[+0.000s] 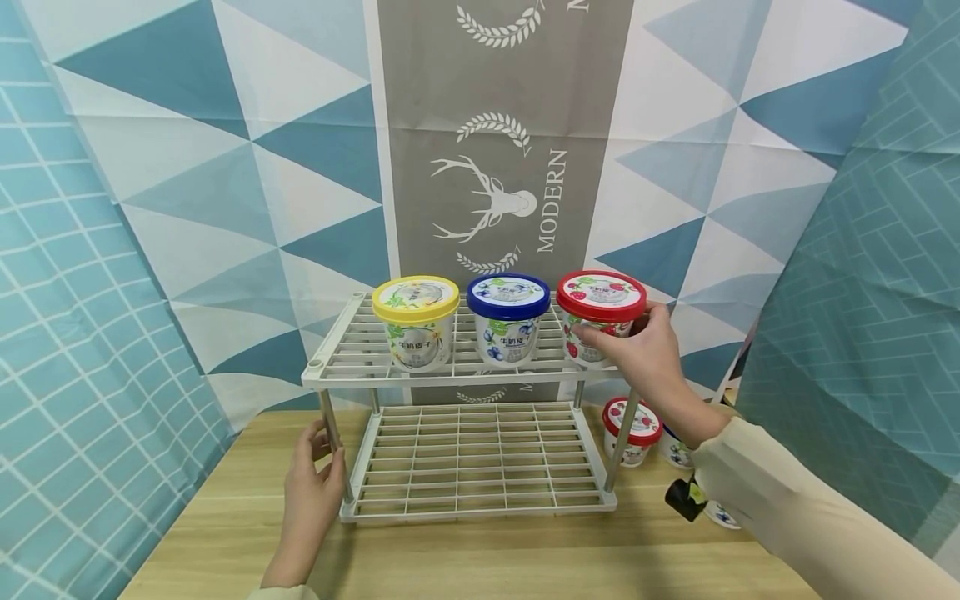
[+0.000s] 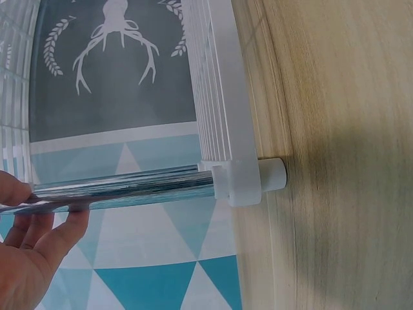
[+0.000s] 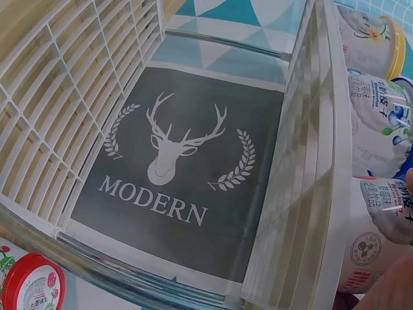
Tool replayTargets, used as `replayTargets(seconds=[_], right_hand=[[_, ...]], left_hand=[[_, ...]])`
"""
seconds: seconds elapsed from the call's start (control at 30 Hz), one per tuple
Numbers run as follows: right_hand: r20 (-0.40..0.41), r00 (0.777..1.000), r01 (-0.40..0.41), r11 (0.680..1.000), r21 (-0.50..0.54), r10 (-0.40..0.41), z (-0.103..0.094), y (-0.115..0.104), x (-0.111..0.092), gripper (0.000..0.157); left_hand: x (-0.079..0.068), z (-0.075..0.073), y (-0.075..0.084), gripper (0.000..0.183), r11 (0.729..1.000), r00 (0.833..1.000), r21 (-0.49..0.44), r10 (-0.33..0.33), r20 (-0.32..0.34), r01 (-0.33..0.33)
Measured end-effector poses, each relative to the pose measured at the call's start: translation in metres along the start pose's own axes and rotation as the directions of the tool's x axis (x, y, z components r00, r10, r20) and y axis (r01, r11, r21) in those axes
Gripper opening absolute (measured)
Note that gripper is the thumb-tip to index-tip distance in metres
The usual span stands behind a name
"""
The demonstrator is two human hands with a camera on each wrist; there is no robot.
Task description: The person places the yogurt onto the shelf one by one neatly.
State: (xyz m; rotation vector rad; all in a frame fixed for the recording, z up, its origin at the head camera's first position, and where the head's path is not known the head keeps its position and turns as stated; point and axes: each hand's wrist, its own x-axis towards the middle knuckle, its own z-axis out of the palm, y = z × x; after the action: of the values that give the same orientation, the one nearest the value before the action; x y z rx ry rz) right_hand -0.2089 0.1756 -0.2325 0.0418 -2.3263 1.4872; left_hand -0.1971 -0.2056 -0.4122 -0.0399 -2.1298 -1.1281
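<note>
A two-tier white rack point(image 1: 450, 382) with metal posts stands on the wooden table. On its top shelf, a yellow-lidded tub point(image 1: 416, 333), a blue-lidded tub point(image 1: 508, 329) and a red-lidded tub point(image 1: 602, 298) line up from left to right. My right hand point(image 1: 660, 362) holds the red-lidded tub from its right side, thumb across the front. In the right wrist view only a bit of that hand point(image 3: 390, 284) shows at the corner. My left hand point(image 1: 311, 492) grips the front left post point(image 2: 142, 187) between thumb and fingers, below the top shelf.
Right of the rack, another red-lidded tub point(image 1: 632, 429) and a blue-lidded tub point(image 1: 677, 450) stand on the table point(image 1: 480, 562). A further tub point(image 1: 722, 515) is partly hidden by my right sleeve, near a small black object point(image 1: 684, 500). Patterned cloth point(image 1: 315, 167) hangs behind.
</note>
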Motion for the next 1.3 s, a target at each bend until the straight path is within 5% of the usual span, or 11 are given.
replayTargets(seconds=[0.67,1.3], right_hand=[[0.044,0.998,-0.043,0.997,-0.062,0.045,-0.0004,-0.0019,0.0058,0.095],[0.116,0.991,-0.058,0.991,-0.117,0.072,-0.0058,-0.0064,0.0055,0.099]], left_hand=[[0.0009,-0.001,0.0012,0.048,0.999,0.998,-0.008,-0.047,0.03,0.048],[0.0006,0.0,0.0002,0.049,1.0,1.0,-0.006,-0.021,0.006,0.021]])
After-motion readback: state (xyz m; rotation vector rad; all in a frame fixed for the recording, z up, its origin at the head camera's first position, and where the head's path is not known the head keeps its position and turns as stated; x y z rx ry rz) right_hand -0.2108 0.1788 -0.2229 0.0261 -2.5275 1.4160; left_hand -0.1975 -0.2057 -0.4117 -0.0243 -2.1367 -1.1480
